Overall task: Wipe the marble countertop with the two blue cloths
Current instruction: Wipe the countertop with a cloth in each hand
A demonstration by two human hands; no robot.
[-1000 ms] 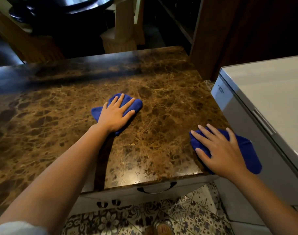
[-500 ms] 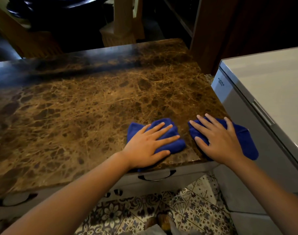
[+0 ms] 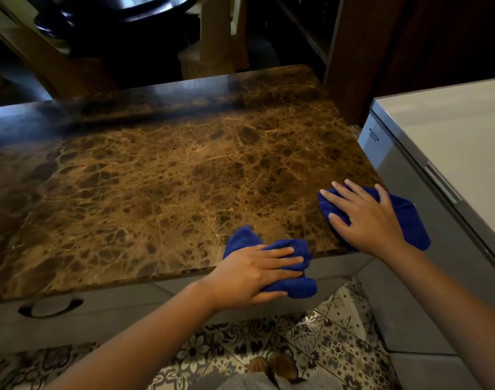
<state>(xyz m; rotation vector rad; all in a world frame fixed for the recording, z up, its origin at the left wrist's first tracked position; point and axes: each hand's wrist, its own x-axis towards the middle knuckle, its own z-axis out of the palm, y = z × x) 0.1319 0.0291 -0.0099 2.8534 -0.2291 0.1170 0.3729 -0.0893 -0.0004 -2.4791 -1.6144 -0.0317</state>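
The brown veined marble countertop (image 3: 162,178) fills the middle of the view. My left hand (image 3: 252,274) lies flat on a bunched blue cloth (image 3: 294,249) at the counter's near edge, and part of that cloth hangs over the edge. My right hand (image 3: 364,218) presses with spread fingers on a second blue cloth (image 3: 407,218) at the near right corner. That cloth overhangs the counter's right side.
A white chest freezer (image 3: 443,153) stands close against the counter's right side. Grey drawers with dark handles (image 3: 49,306) sit below the counter. A patterned tile floor (image 3: 325,333) and a sandalled foot (image 3: 271,364) show beneath. Dark wooden furniture (image 3: 80,74) stands behind the far edge.
My left hand slid its cloth from the counter's middle toward me and to the right, down to the near edge, where it now bunches and overhangs. My right hand stayed on the near right corner.
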